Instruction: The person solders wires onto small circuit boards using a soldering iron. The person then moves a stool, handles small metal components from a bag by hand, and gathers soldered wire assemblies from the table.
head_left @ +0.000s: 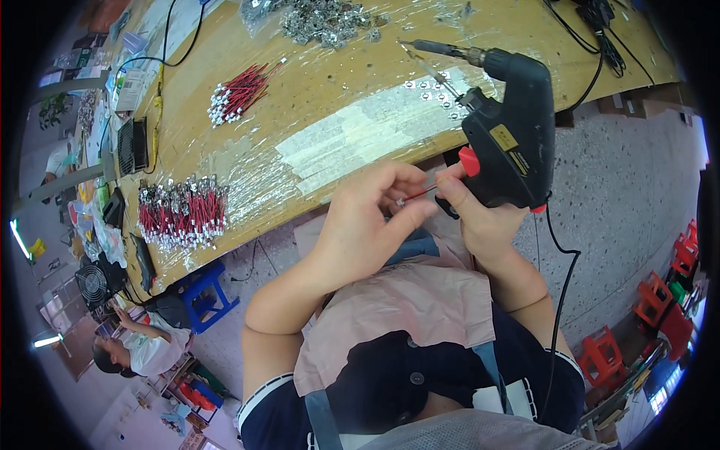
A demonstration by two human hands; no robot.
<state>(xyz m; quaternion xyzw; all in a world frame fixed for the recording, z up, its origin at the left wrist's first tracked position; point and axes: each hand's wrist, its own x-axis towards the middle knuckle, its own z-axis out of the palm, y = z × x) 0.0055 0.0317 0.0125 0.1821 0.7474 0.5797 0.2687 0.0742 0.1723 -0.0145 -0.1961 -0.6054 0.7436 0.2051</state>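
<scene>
My right hand (484, 217) is wrapped round the grip of a black soldering gun (517, 120) with a red trigger. The gun's metal tip and thin solder feed tube point up and left over the table edge. Close by, my left hand (375, 217) is curled, with its fingers round a short red wire lead (420, 193) that has a small pale end piece. The lead's other end reaches the thumb and fingertips of my right hand, which seem to touch it. Both hands are just in front of the table edge, above my lap.
On the wooden table (247, 161) lie a pile of red leads with white plugs (238, 94), a larger row of leads (184, 214), small metal parts (326, 22) and pale tape strips (352, 135). The gun's cord (562, 300) hangs at right. Another person (150, 341) sits at far left.
</scene>
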